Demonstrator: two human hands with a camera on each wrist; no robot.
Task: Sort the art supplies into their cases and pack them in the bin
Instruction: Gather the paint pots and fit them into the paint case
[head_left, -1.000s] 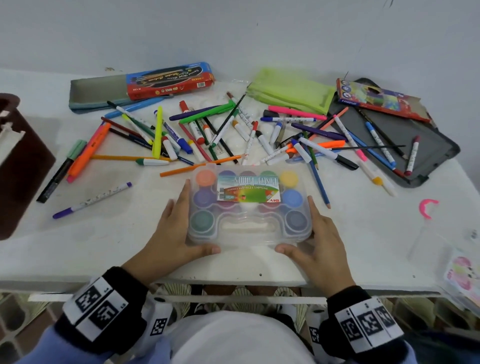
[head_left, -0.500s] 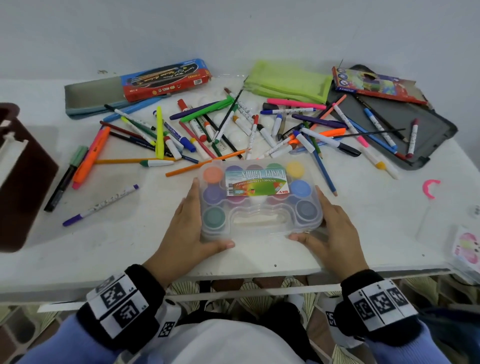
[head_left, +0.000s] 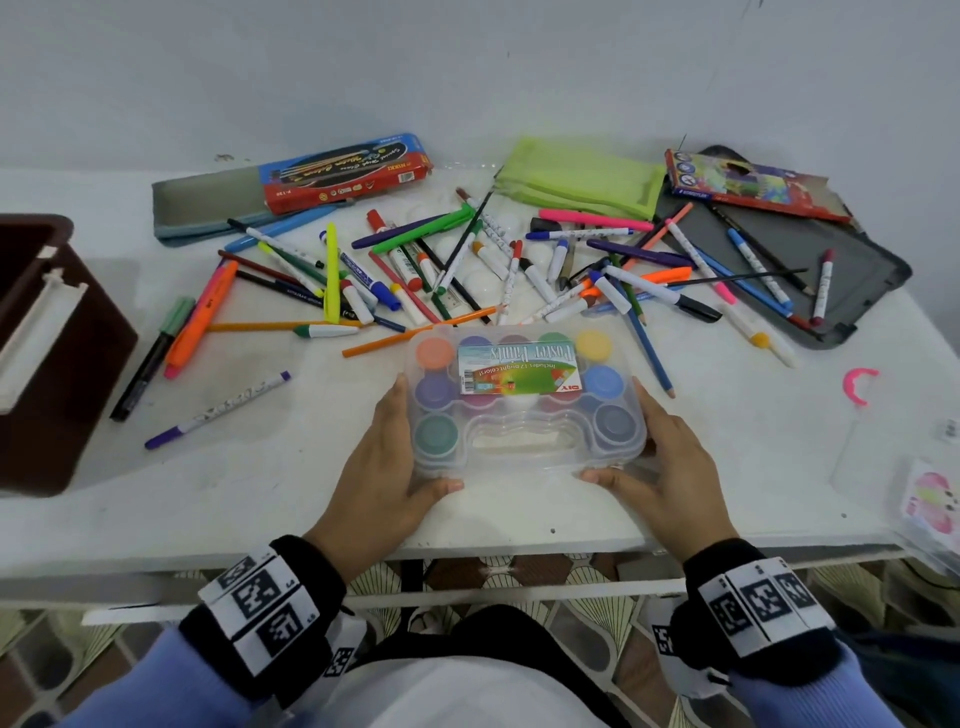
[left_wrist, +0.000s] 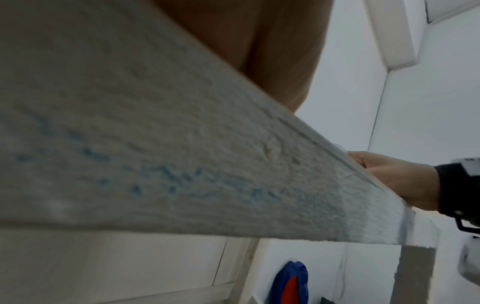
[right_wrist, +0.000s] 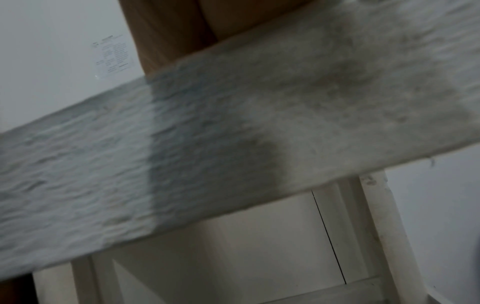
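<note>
Paint case (head_left: 524, 400) between both hands, loose markers (head_left: 467, 265) beyond, brown bin (head_left: 47, 358) far left

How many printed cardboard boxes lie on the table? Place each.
2: a red-and-blue box on the grey case at back left, and a colourful box on the dark case at back right. None looks hidden.
</note>
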